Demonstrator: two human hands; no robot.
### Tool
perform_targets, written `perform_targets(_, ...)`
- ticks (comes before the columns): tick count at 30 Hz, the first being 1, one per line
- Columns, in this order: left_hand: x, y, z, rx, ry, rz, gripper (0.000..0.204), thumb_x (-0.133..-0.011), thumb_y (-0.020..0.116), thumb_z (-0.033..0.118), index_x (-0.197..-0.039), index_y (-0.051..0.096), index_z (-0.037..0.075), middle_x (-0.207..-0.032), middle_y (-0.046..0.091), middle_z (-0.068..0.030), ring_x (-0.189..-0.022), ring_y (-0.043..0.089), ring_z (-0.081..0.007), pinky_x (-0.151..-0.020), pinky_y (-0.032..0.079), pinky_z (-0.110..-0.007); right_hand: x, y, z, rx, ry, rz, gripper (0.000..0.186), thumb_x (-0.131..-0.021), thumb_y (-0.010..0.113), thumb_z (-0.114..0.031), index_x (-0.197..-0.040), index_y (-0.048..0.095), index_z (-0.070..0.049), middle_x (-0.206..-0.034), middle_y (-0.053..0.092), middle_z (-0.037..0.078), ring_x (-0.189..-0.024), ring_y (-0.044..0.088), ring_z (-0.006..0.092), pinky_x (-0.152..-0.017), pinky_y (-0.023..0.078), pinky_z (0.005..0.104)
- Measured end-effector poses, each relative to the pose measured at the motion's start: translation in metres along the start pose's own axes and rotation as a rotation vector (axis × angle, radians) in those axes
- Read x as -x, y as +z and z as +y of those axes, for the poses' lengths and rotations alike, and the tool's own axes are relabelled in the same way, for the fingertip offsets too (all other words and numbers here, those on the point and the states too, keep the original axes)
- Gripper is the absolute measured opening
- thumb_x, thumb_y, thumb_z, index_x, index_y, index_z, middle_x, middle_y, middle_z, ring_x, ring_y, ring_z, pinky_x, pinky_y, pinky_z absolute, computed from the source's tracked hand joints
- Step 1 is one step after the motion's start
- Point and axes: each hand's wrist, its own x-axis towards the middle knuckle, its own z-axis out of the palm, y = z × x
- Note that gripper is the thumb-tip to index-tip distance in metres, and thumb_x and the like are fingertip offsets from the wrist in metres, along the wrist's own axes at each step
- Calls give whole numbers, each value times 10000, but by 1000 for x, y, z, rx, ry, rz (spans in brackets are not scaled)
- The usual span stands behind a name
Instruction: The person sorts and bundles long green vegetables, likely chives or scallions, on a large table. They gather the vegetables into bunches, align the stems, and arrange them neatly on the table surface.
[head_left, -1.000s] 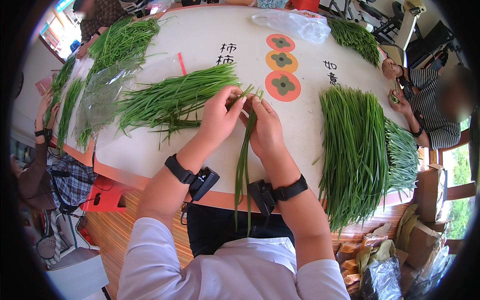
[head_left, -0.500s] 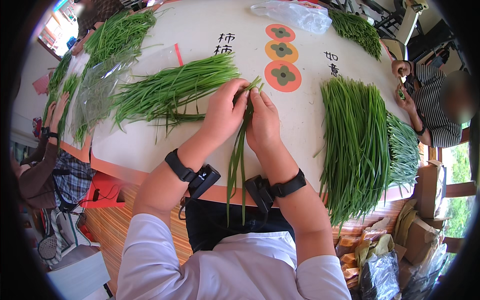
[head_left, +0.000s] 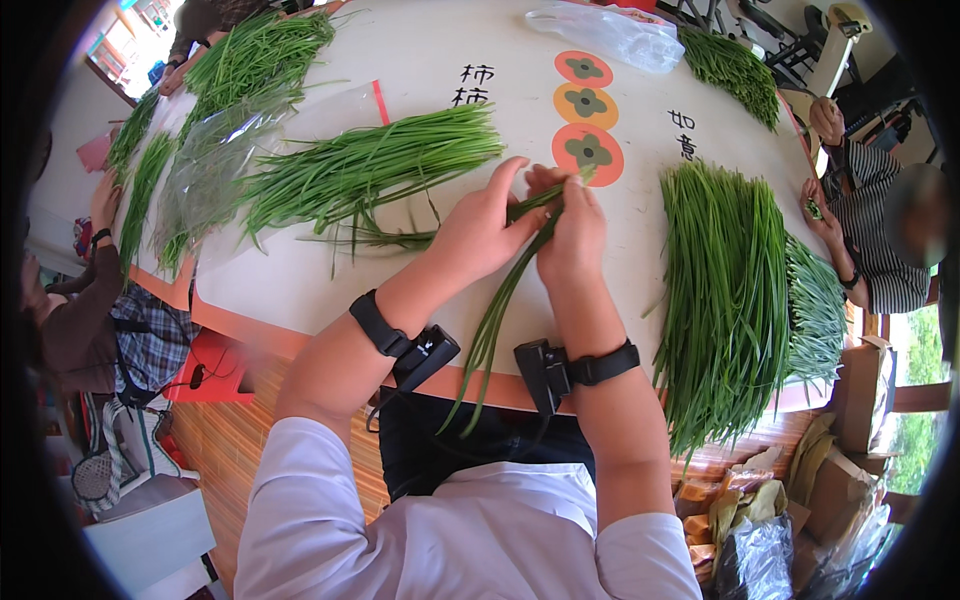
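Observation:
Long green garlic chives (head_left: 497,300) hang down from my right hand (head_left: 573,228), which is closed around their upper ends. My left hand (head_left: 488,222) is beside it, thumb and index finger spread, with some stalks passing between them toward the right hand. Its other fingers are hidden. A few stalks trail left from behind this hand toward a loose pile of chives (head_left: 370,165) on the table. To the right of my hands lies a thick, neatly aligned bunch of chives (head_left: 722,300).
The white table (head_left: 625,260) has an orange edge. A clear plastic bag (head_left: 215,170) lies left of the loose pile, and a whitish bag (head_left: 610,32) at the back. Another bunch of greens (head_left: 815,305) lies far right. People work at the left and right sides.
Both hands have shifted slightly right in view. My left thumb and index finger have spread from a pinch. More stalks now run across to my right hand, and the view has turned a little.

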Motion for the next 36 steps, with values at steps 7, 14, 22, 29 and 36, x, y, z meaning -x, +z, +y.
perform_targets(7,0,-15,-1,188,-67,-558,335,-824,595,316,-899,590,-10,-681,615,-113,-572,587,-173,-529,437,-293,-40,-46,-30,-486,232,-37,183,-942,317,-174,-860,435,-61,-629,351,-17,-477,283,71,-434,286,201)
perform_targets(14,-5,-38,6,333,-101,-492,339,-872,518,300,-844,629,-19,-634,601,-61,-478,530,-123,-477,427,-236,-44,-51,-46,-503,512,-240,198,-945,340,-189,-868,455,-47,-593,297,-41,-447,232,54,-386,214,189)
perform_targets(22,-15,-75,-12,-628,-417,-181,330,-805,537,292,-629,595,18,-603,570,-136,-559,565,-284,-529,454,-365,-41,-45,-37,-404,492,-218,205,-945,345,-202,-880,468,-52,-595,299,-39,-455,228,55,-390,195,193)
perform_targets(29,-9,-93,-22,-784,-231,357,178,-756,555,215,-761,624,50,-736,610,-123,-684,573,-316,-608,457,-398,-40,-44,-36,-407,442,-146,204,-940,333,-190,-861,467,-58,-593,300,-32,-448,230,61,-395,200,201)
perform_targets(36,-10,-51,-31,-675,-24,-32,119,-716,593,144,-744,626,33,-781,594,-105,-800,566,-281,-676,459,-373,-40,-44,-32,-362,413,-145,180,-932,348,-183,-853,460,-66,-593,300,-33,-444,227,62,-395,198,200)
